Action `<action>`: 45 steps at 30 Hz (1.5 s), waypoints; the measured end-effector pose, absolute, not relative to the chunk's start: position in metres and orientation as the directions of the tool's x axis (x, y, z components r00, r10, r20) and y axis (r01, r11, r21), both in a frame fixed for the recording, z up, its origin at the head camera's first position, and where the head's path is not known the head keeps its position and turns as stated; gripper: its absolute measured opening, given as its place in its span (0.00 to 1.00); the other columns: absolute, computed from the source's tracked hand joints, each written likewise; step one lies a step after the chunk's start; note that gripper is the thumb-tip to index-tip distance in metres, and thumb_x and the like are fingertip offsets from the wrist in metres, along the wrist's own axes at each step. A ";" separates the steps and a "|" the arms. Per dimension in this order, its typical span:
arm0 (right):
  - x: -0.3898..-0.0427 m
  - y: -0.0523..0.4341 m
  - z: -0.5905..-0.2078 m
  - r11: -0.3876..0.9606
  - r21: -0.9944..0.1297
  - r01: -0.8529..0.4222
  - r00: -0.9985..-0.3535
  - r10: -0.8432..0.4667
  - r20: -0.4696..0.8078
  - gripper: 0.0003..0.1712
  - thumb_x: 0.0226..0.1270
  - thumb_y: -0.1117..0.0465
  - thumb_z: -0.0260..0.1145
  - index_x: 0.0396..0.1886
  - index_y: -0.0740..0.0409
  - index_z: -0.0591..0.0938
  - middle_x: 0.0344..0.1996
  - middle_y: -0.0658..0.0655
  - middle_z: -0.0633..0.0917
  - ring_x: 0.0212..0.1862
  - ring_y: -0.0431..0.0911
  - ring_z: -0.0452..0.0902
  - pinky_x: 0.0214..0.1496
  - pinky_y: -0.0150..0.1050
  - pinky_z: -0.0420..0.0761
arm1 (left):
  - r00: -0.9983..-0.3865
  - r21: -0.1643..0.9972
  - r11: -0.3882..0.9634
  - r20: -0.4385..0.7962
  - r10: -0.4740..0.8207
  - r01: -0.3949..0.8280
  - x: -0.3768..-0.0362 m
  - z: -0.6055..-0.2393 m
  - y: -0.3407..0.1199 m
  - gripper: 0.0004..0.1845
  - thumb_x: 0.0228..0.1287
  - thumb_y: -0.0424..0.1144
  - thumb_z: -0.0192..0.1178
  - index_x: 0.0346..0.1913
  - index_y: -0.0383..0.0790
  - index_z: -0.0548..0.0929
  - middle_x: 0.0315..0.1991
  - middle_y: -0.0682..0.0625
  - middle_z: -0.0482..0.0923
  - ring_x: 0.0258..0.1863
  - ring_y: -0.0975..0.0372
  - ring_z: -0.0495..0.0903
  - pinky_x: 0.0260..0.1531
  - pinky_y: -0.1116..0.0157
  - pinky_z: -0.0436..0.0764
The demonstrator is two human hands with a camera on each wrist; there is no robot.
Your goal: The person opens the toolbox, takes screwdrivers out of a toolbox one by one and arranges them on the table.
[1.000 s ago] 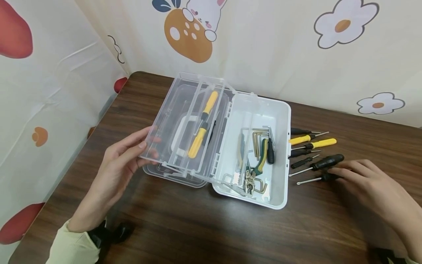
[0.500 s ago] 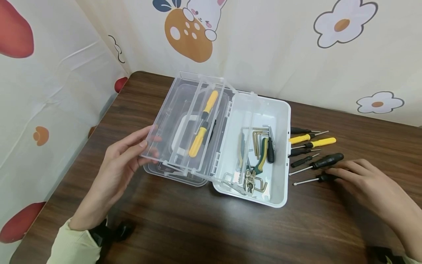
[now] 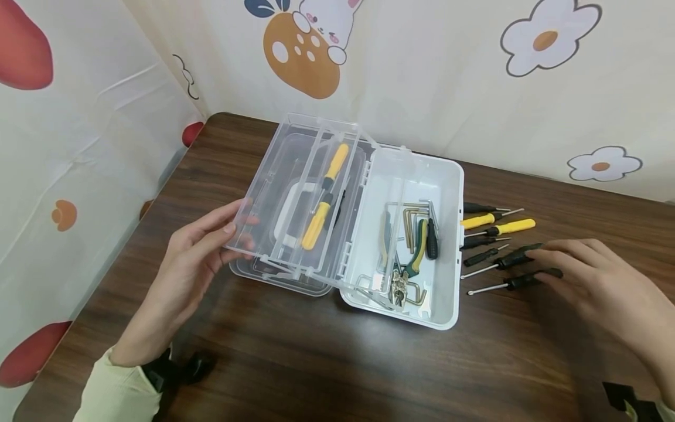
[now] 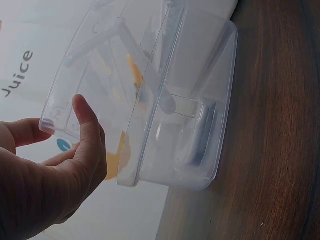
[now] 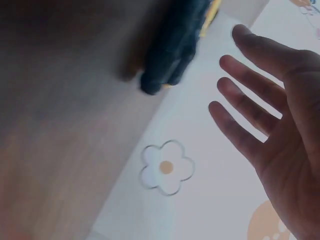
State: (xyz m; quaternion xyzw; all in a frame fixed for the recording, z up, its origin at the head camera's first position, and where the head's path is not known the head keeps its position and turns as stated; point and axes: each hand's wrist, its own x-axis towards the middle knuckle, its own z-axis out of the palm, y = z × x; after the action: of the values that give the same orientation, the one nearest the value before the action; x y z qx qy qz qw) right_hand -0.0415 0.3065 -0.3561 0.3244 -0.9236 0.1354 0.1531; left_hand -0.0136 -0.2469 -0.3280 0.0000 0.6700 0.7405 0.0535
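Note:
My left hand [image 3: 234, 225] grips the left edge of a clear fold-out tray [image 3: 295, 176] of a white toolbox [image 3: 454, 246]; in the left wrist view the thumb [image 4: 85, 120] lies against the tray wall [image 4: 150, 100]. Two yellow screwdrivers [image 3: 321, 202] lie in the tray. Pliers [image 3: 416, 252] and hex keys [image 3: 408, 220] lie in the box. My right hand [image 3: 548, 261] hovers with straight fingers over the handle of a large black screwdriver [image 3: 508, 258], just above a thin black one [image 3: 519, 281]. The right wrist view shows the open palm [image 5: 260, 100] near a blurred dark handle [image 5: 170, 45].
More screwdrivers, yellow [image 3: 501, 225] and black [image 3: 482, 240], lie in a row right of the box on the brown wooden table [image 3: 316, 363]. A patterned cloth wall [image 3: 448, 88] stands behind and to the left. The table's left edge runs near my left forearm.
My right hand has shifted slightly back, from the thin black screwdriver's handle to the large one's, leaving the thin handle uncovered. The left hand and tray stay put.

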 end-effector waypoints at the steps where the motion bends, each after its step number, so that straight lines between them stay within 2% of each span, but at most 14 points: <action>1: -0.044 0.303 -0.352 0.746 -0.146 -0.650 -0.733 -0.566 0.377 0.42 0.82 0.29 0.40 0.51 0.55 0.89 0.46 0.54 0.87 0.50 0.49 0.74 0.63 0.14 0.55 | -0.994 0.992 -0.094 -0.071 0.079 -0.079 -0.014 -0.328 -0.247 0.22 0.81 0.34 0.53 0.73 0.35 0.74 0.53 0.48 0.86 0.38 0.63 0.87 0.46 0.66 0.89; 8: -0.067 0.274 -0.329 0.660 -0.092 -0.746 -0.633 -0.658 0.409 0.39 0.85 0.33 0.39 0.50 0.55 0.88 0.48 0.55 0.87 0.51 0.50 0.77 0.66 0.15 0.56 | -0.994 0.992 -0.097 -0.077 0.079 -0.085 -0.014 -0.328 -0.246 0.22 0.81 0.34 0.53 0.73 0.35 0.74 0.53 0.48 0.86 0.38 0.63 0.87 0.46 0.66 0.89; 12: -0.083 0.256 -0.317 0.600 -0.094 -0.794 -0.576 -0.696 0.428 0.37 0.86 0.36 0.40 0.54 0.56 0.88 0.49 0.56 0.87 0.53 0.52 0.78 0.66 0.16 0.58 | -0.993 0.990 -0.111 -0.080 0.082 -0.089 -0.014 -0.328 -0.246 0.22 0.81 0.34 0.53 0.73 0.36 0.74 0.53 0.48 0.86 0.38 0.64 0.87 0.46 0.67 0.89; 17: -0.103 0.224 -0.301 0.503 -0.087 -0.860 -0.484 -0.749 0.453 0.33 0.87 0.40 0.43 0.54 0.58 0.87 0.49 0.56 0.87 0.53 0.53 0.79 0.66 0.26 0.67 | -0.994 0.989 -0.119 -0.075 0.081 -0.084 -0.013 -0.328 -0.247 0.22 0.81 0.33 0.52 0.73 0.35 0.74 0.53 0.48 0.86 0.38 0.64 0.87 0.46 0.67 0.89; 22: -0.117 0.196 -0.294 0.446 -0.047 -0.894 -0.418 -0.790 0.449 0.30 0.87 0.43 0.45 0.52 0.56 0.88 0.49 0.55 0.88 0.52 0.52 0.80 0.53 0.41 0.77 | -0.994 0.989 -0.125 -0.070 0.084 -0.080 -0.012 -0.329 -0.247 0.22 0.82 0.33 0.52 0.73 0.35 0.74 0.54 0.47 0.86 0.38 0.63 0.87 0.46 0.66 0.89; 24: -0.120 0.189 -0.293 0.433 -0.049 -0.900 -0.411 -0.807 0.424 0.26 0.86 0.45 0.48 0.53 0.55 0.87 0.49 0.55 0.87 0.52 0.51 0.80 0.51 0.43 0.80 | -0.994 0.990 -0.118 -0.067 0.085 -0.077 -0.012 -0.329 -0.247 0.22 0.82 0.33 0.51 0.73 0.36 0.74 0.54 0.47 0.86 0.38 0.63 0.87 0.46 0.66 0.89; 27: -0.126 0.183 -0.293 0.414 -0.056 -0.908 -0.403 -0.833 0.378 0.12 0.76 0.56 0.68 0.53 0.55 0.87 0.50 0.55 0.87 0.52 0.53 0.81 0.50 0.48 0.83 | -0.994 0.992 -0.102 -0.063 0.085 -0.071 -0.012 -0.330 -0.247 0.22 0.82 0.33 0.51 0.74 0.35 0.73 0.54 0.47 0.86 0.38 0.64 0.87 0.46 0.66 0.89; 29: -0.129 0.180 -0.294 0.411 -0.056 -0.910 -0.405 -0.850 0.337 0.17 0.64 0.66 0.76 0.52 0.54 0.86 0.50 0.55 0.87 0.52 0.54 0.81 0.51 0.52 0.85 | -0.994 0.993 -0.098 -0.062 0.086 -0.070 -0.012 -0.329 -0.248 0.22 0.82 0.33 0.51 0.74 0.35 0.73 0.54 0.47 0.86 0.38 0.64 0.87 0.45 0.66 0.89; 31: -0.132 0.179 -0.297 0.414 -0.055 -0.909 -0.411 -0.863 0.294 0.24 0.53 0.72 0.79 0.50 0.54 0.86 0.49 0.55 0.87 0.52 0.53 0.81 0.51 0.52 0.85 | -0.994 0.993 -0.099 -0.061 0.088 -0.069 -0.013 -0.329 -0.248 0.23 0.82 0.33 0.51 0.74 0.35 0.73 0.54 0.47 0.86 0.38 0.64 0.87 0.45 0.66 0.89; 33: -0.134 0.178 -0.299 0.425 -0.052 -0.904 -0.425 -0.872 0.243 0.23 0.54 0.71 0.79 0.50 0.53 0.86 0.49 0.54 0.87 0.53 0.53 0.82 0.53 0.52 0.85 | -0.994 0.993 -0.102 -0.057 0.091 -0.067 -0.013 -0.329 -0.248 0.23 0.82 0.33 0.51 0.74 0.35 0.73 0.54 0.47 0.86 0.38 0.64 0.87 0.45 0.66 0.89; 40: -0.143 0.173 -0.307 0.469 -0.072 -0.880 -0.473 -0.879 0.057 0.19 0.60 0.68 0.78 0.50 0.51 0.88 0.49 0.51 0.87 0.53 0.51 0.81 0.50 0.51 0.87 | -0.995 0.993 -0.108 -0.046 0.090 -0.056 -0.013 -0.330 -0.248 0.23 0.82 0.33 0.51 0.74 0.34 0.72 0.53 0.47 0.86 0.38 0.64 0.87 0.45 0.66 0.89; 45: -0.147 0.167 -0.309 0.544 -0.134 -0.829 -0.535 -0.839 -0.096 0.13 0.62 0.66 0.78 0.45 0.48 0.89 0.47 0.48 0.88 0.51 0.47 0.80 0.49 0.48 0.86 | -0.995 0.993 -0.108 -0.046 0.094 -0.056 -0.014 -0.331 -0.248 0.22 0.82 0.32 0.50 0.74 0.35 0.72 0.53 0.48 0.87 0.38 0.64 0.87 0.45 0.66 0.89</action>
State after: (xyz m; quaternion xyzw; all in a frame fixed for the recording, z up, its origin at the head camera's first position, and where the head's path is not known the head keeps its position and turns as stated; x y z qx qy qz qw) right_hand -0.1473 0.1673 -0.3085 0.4763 -0.8754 0.0357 -0.0745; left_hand -0.0136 -0.2479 -0.3307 0.0143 0.6660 0.7441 0.0501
